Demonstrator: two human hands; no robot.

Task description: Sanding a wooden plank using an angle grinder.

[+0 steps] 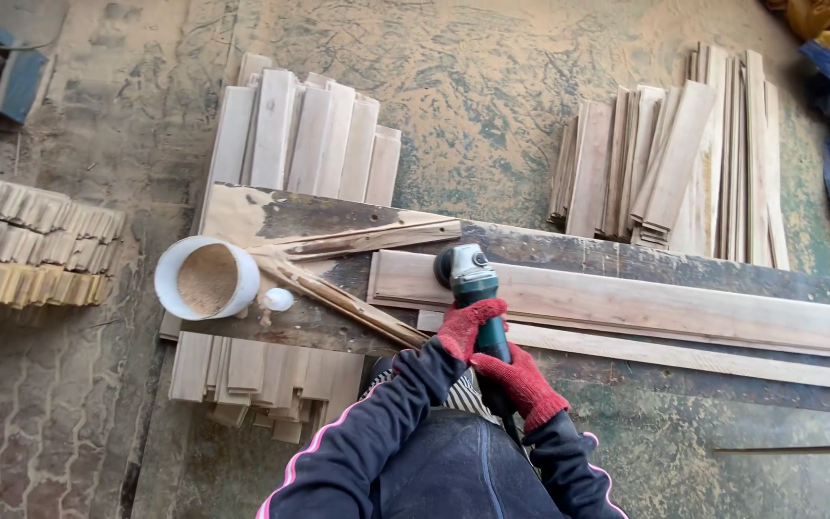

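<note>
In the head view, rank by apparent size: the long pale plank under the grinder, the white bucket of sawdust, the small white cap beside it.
1. long pale plank
2. white bucket
3. small white cap
All lie at similar depth, so the order is safe.

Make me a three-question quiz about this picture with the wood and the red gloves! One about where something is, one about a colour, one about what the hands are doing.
1. Where does the white bucket sit?
A. at the left end of the dark board
B. on the far stack of slats
C. in the person's lap

2. What colour are the gloves?
A. blue
B. red
C. yellow

3. How is the green grinder held?
A. lying alone on the floor
B. in one hand only
C. gripped by both hands

Answers:
1 A, it stands at the board's left end, beside a small white lid.
2 B, the left hand and the right hand both wear red.
3 C, both gloves wrap its handle, its head on the pale plank.
</note>
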